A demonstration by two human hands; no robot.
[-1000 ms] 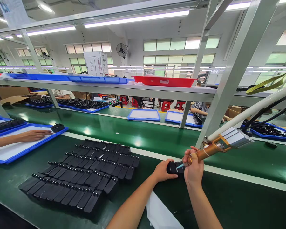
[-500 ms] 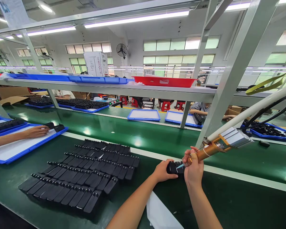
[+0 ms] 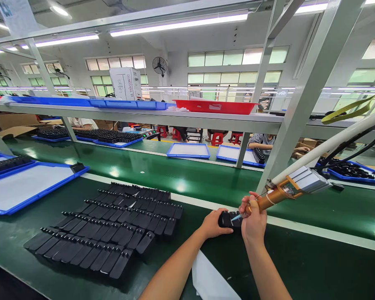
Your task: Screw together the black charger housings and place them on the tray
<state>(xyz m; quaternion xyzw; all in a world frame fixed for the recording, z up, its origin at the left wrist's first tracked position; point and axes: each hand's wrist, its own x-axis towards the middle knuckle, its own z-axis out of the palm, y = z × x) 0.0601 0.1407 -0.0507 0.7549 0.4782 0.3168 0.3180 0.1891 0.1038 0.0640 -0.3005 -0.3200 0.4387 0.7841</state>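
My left hand (image 3: pixel 215 223) is closed around the left end of a short row of small black plastic parts (image 3: pixel 226 219) on the green surface. My right hand (image 3: pixel 254 216) wraps around an orange-brown glue dispenser (image 3: pixel 267 201). Its tapered light-blue nozzle (image 3: pixel 236 217) points left and down onto the black parts, its tip at or very near them. The right end of the row is hidden behind my right hand. To the left of my arms, several rows of flat black plastic pieces (image 3: pixel 112 227) lie with their knobbed ends pointing away.
A white tube arm (image 3: pixel 334 146) carries the dispenser from the right. White paper (image 3: pixel 211 279) lies between my forearms. A blue-rimmed tray (image 3: pixel 46 204) stands at left, a black part in its corner. Beyond runs a green belt (image 3: pixel 156 166), under a shelf with a red tray (image 3: pixel 215 107).
The other person's hand at the left tray has gone out of view, leaving one black part in the corner. A black piece on the far belt has shifted left. My hands have hardly moved.
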